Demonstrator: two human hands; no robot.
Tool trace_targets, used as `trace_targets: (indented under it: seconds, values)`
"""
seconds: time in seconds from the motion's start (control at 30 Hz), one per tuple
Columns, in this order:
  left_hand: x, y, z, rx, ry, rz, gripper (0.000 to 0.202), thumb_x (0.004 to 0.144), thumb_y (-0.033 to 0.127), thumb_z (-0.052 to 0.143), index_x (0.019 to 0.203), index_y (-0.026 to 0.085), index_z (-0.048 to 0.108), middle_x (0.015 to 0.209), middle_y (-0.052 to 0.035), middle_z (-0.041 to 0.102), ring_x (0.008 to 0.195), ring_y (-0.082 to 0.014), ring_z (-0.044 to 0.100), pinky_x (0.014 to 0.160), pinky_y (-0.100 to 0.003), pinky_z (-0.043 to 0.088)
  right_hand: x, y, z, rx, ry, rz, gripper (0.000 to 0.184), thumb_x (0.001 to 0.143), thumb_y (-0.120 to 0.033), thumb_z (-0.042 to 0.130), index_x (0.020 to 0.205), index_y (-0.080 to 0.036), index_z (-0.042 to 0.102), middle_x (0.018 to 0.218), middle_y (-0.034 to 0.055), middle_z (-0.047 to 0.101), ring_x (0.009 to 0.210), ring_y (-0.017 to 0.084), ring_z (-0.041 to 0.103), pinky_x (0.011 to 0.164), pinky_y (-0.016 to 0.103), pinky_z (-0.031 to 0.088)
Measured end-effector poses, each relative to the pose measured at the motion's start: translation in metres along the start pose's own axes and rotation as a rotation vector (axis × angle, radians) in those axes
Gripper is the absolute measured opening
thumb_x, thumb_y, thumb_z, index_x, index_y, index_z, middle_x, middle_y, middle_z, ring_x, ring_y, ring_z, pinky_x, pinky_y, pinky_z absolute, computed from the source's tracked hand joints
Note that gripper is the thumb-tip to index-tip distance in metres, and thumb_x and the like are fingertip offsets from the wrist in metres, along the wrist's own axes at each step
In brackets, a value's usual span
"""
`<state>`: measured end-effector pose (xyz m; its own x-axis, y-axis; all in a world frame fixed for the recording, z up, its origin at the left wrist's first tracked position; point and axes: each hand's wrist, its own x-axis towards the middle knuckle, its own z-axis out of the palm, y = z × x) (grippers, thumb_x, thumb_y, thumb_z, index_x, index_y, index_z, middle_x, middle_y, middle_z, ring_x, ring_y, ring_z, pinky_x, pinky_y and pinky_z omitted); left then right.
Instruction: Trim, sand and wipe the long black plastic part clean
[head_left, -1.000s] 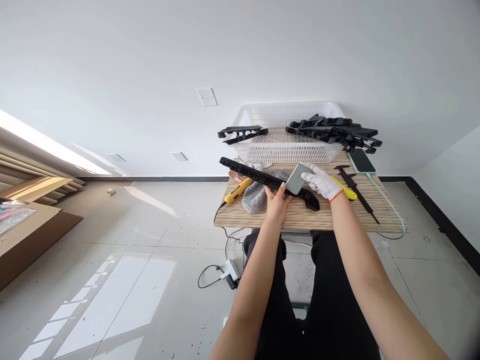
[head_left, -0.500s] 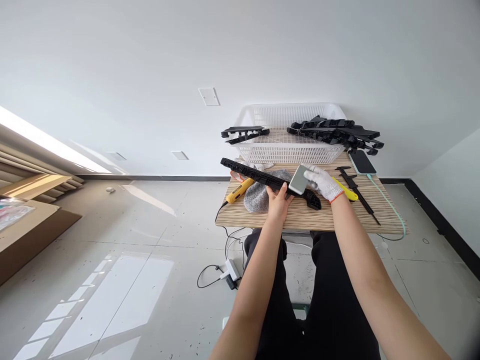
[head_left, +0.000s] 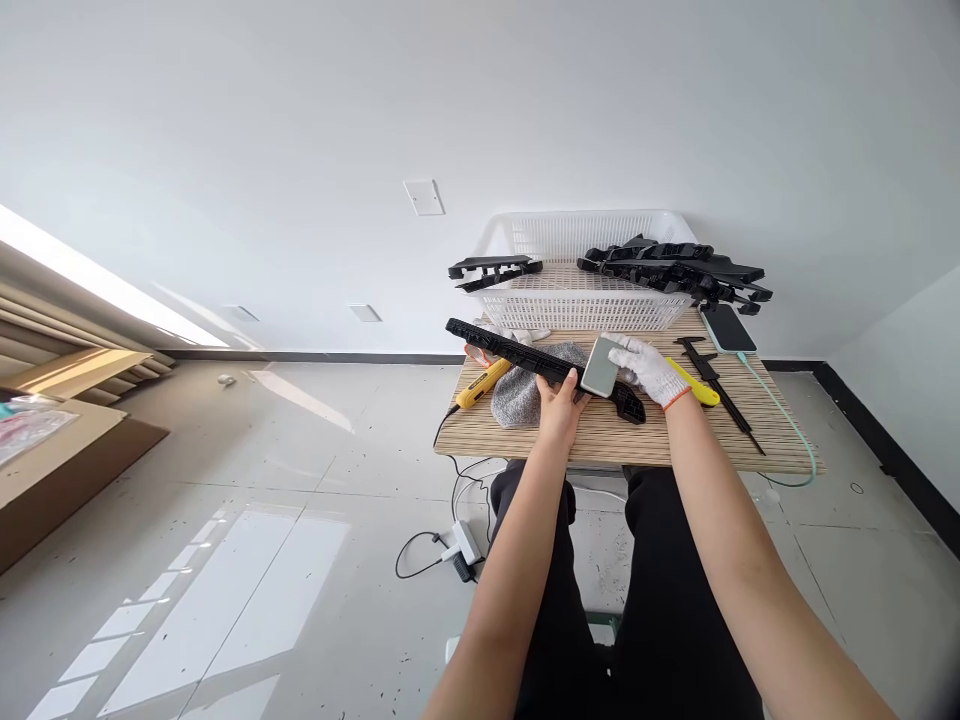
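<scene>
The gloved right hand (head_left: 646, 370) grips a pale block (head_left: 600, 367), slightly further toward four o'clock along the black strip (head_left: 504, 347), so it overlaps nearer that end. The left hand (head_left: 558, 408) holds the strip, seven o'clock from the basket (head_left: 581, 312).

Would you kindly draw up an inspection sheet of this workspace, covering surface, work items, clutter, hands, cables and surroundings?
Surface: striped tabletop, partly covered.
Work items: long black part; pale block overlapping it in view, contact unclear.
Clutter: gray cloth, yellow tool, black caliper, phone, yellow handle.
Hands: left hand, bare, grips the black part; right hand, gloved, holds the pale block.
Cables: green cable from phone; black cord from yellow tool.
Surroundings: white basket behind, black pieces jutting over its rim; cardboard to the left.
</scene>
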<state>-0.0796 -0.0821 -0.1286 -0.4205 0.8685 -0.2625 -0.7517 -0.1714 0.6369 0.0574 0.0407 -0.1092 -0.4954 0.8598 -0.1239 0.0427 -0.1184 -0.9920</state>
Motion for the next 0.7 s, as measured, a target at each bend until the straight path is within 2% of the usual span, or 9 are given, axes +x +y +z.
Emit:
trace_targets:
  seconds: [0.07,0.2,0.3,0.33,0.43,0.57,0.7]
  values:
    - [-0.001,0.001,0.001,0.006,0.003,0.008,0.078,0.086,0.019,0.080,0.150,0.037,0.039,0.132,-0.0068,0.065,0.119,-0.0225,0.071,0.101,-0.041,0.061,0.003,0.004,-0.001,-0.020,-0.053,0.003,0.072,0.065,-0.038,0.089,0.133,-0.024,0.072,0.091,0.0018,0.072,0.052,0.004,0.039,0.043,0.019,0.026]
    - [0.001,-0.001,0.000,0.025,-0.015,0.007,0.077,0.087,0.019,0.079,0.150,0.037,0.038,0.131,-0.0062,0.064,0.116,-0.0210,0.072,0.099,-0.041,0.062,0.007,0.008,-0.002,-0.032,0.024,-0.025,0.065,0.071,-0.040,0.086,0.132,-0.024,0.072,0.088,0.0015,0.072,0.053,0.005,0.041,0.044,0.020,0.029]
    - [0.003,-0.003,-0.001,0.028,-0.025,0.013,0.083,0.086,0.021,0.080,0.152,0.039,0.036,0.135,-0.0070,0.064,0.118,-0.0216,0.071,0.098,-0.040,0.062,0.009,0.009,-0.002,-0.054,-0.091,-0.013,0.065,0.068,-0.039,0.088,0.130,-0.024,0.074,0.085,0.0013,0.074,0.054,0.007,0.045,0.047,0.021,0.035]
    - [0.004,-0.003,-0.002,0.029,-0.025,0.012,0.085,0.085,0.021,0.081,0.154,0.040,0.034,0.137,-0.0072,0.063,0.119,-0.0218,0.070,0.098,-0.040,0.062,0.009,0.010,-0.002,-0.060,-0.094,-0.016,0.065,0.068,-0.039,0.088,0.130,-0.024,0.074,0.085,0.0013,0.074,0.055,0.008,0.047,0.047,0.021,0.036]
    - [0.005,-0.005,-0.003,0.033,-0.016,-0.001,0.093,0.085,0.022,0.081,0.158,0.043,0.028,0.142,-0.0074,0.061,0.123,-0.0225,0.069,0.098,-0.040,0.062,0.012,0.013,-0.003,-0.046,-0.010,-0.053,0.063,0.071,-0.042,0.086,0.130,-0.025,0.074,0.089,0.0033,0.076,0.060,0.010,0.054,0.050,0.022,0.041]
    - [0.007,-0.006,-0.007,0.016,-0.021,0.006,0.094,0.087,0.021,0.080,0.160,0.042,0.025,0.143,-0.0074,0.061,0.121,-0.0213,0.070,0.100,-0.039,0.061,0.013,0.017,-0.002,-0.055,-0.085,-0.040,0.063,0.071,-0.040,0.086,0.131,-0.026,0.074,0.101,0.0061,0.079,0.072,0.014,0.063,0.060,0.025,0.050]
    - [0.002,-0.004,-0.011,0.013,-0.021,0.011,0.094,0.088,0.022,0.079,0.161,0.044,0.022,0.140,-0.0065,0.062,0.117,-0.0201,0.072,0.098,-0.038,0.062,0.010,0.016,-0.003,-0.086,0.016,-0.074,0.060,0.072,-0.042,0.085,0.129,-0.027,0.075,0.108,0.0051,0.078,0.072,0.013,0.061,0.059,0.024,0.048]
